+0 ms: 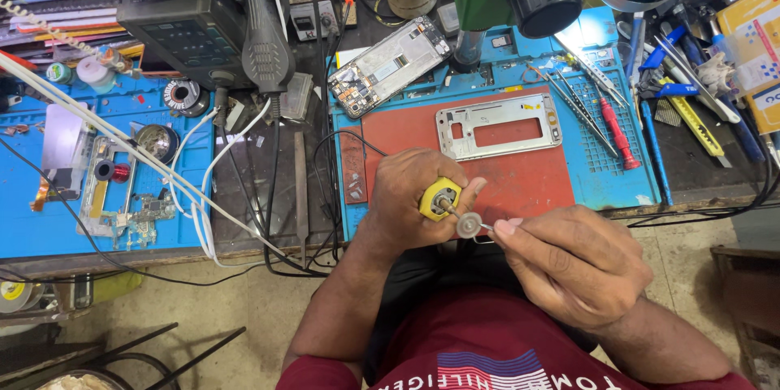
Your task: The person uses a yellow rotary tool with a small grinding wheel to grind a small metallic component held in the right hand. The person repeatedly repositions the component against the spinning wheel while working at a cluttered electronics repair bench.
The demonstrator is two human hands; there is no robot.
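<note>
The small yellow motor [439,198] sits in the left hand [410,199], fingers wrapped tight around it, just above the table edge. The right hand [569,264] pinches a little grey round disc [469,225] at the motor's tip — touching it. Behind them lies a red mat [520,171] with a silver phone frame [498,124].

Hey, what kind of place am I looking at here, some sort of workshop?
Most likely a phone repair bench. An opened phone and a bare metal phone frame lie on a blue work mat, with tweezers and screwdrivers beside them and a soldering station behind.
</note>
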